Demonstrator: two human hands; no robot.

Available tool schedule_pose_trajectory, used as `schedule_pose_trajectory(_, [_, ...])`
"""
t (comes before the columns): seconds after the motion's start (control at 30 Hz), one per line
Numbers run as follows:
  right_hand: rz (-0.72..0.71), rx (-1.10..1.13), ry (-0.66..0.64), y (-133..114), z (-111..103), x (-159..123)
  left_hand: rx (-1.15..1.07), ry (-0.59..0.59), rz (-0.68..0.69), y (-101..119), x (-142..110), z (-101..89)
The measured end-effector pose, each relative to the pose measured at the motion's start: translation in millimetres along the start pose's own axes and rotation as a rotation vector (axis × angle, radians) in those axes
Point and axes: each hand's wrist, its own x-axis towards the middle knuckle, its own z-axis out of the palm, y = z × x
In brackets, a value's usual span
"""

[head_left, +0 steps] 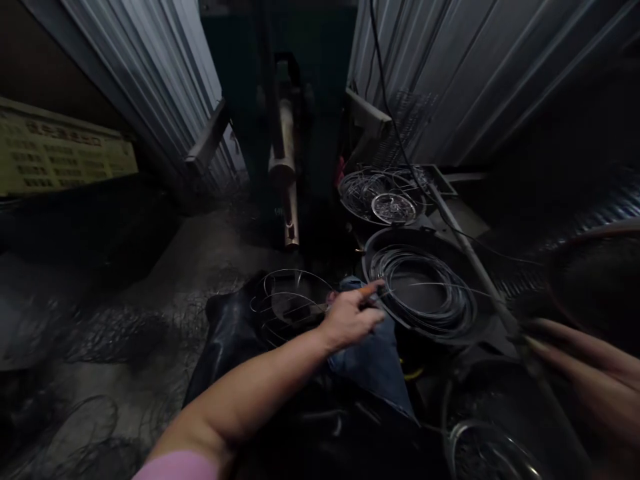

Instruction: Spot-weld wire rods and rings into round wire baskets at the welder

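Observation:
My left hand [353, 321] reaches over my denim-covered knee, its fingers bent and one finger wrapped in something orange. A thin wire [445, 285] seems to run from its fingertips across a coil of wire [425, 293] lying in a round dark tub [367, 257]. On the right, my right hand [585, 370] is dim and blurred, its fingers pointing left beside a slanting bar [465, 243]; whether they grip anything is unclear. Bent wire loops [293, 273] lie over a dark apron [227, 333] on my lap, left of my left hand.
A machine's pale metal arm [289, 167] juts toward me ahead. Behind the coil stands a tub of tangled wire [357, 190] with a small bowl [395, 208] of metal pieces. Another bowl [493, 450] sits lower right. Wire netting [117, 333] lies left, near a yellow crate [65, 150].

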Motion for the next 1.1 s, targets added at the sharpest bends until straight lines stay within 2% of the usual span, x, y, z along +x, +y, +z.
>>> schedule_pose_trajectory(0.07, [-0.003,-0.009,-0.067,-37,36,23,-0.069,0.163,0.028,11,-25,-36.4])
schedule_pose_trajectory(0.1, [-0.052,-0.009,-0.139,-57,57,31,-0.065,0.253,0.043,13,-38,-55.3])
schedule_pose_trajectory(0.17, [-0.265,0.013,-0.261,-100,103,41,0.009,0.455,0.039,11,-64,-92.8])
schedule_pose_trajectory(0.23, [-0.492,-0.017,-0.385,-141,151,42,0.127,0.659,0.028,-1,-85,-127.5])
schedule_pose_trajectory(0.27, [-0.573,-0.064,-0.434,-159,174,40,0.182,0.718,0.031,-9,-93,-142.9])
schedule_pose_trajectory(0.37, [-0.691,-0.220,-0.616,-201,232,30,0.319,0.719,0.035,-35,-106,-178.8])
schedule_pose_trajectory(0.47, [-0.693,-0.265,-0.704,-217,268,24,0.397,0.653,0.033,-52,-111,-198.4])
schedule_pose_trajectory(0.57, [-0.614,-0.209,-0.706,-217,284,25,0.394,0.590,0.026,-57,-109,-206.5])
schedule_pose_trajectory(0.7, [-0.521,-0.126,-0.721,-214,289,28,0.410,0.467,-0.028,-56,-99,-209.1])
schedule_pose_trajectory(0.77, [-0.507,-0.100,-0.747,-214,290,28,0.411,0.442,-0.060,-55,-94,-208.2])
schedule_pose_trajectory(0.93, [-0.487,-0.134,-0.709,-215,286,24,0.499,0.480,-0.032,-48,-97,-200.8])
schedule_pose_trajectory(1.1, [-0.484,0.082,-0.674,-209,267,21,0.594,0.537,0.038,-22,-108,-191.6])
